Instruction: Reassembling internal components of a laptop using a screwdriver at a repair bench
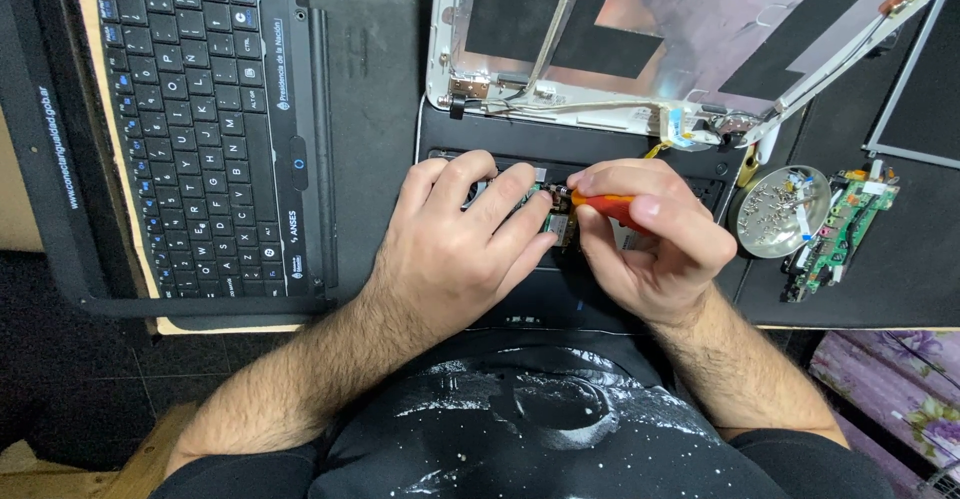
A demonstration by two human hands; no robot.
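Your right hand (655, 244) is closed around a small screwdriver with an orange handle (605, 205), and its tip points toward your left hand, down into the open laptop base (560, 139) that lies directly under both hands. Your left hand (455, 244) is half open and holds nothing; its fingers (520, 199) press flat on a small green circuit card (553, 225) inside the base, just beside the screwdriver tip.

This card looks thin, light and stiff, and I judge it fragile: take it by the edges only and do not bend it. The screwdriver is slim, so a fingertip grip near the handle end seems enough.

Just beyond your hands, the opened white lid shell (700, 39) stands with its silver foil and black pads showing, and thin cables (600, 107) run along its lower edge. To the right of your right hand, a round metal dish (780, 214) holds many small screws, and a green circuit board (840, 229) lies touching its far side. To the left of your left hand, well apart, a removed black keyboard panel (190, 129) rests on the counter (370, 89), which is covered by a dark mat.
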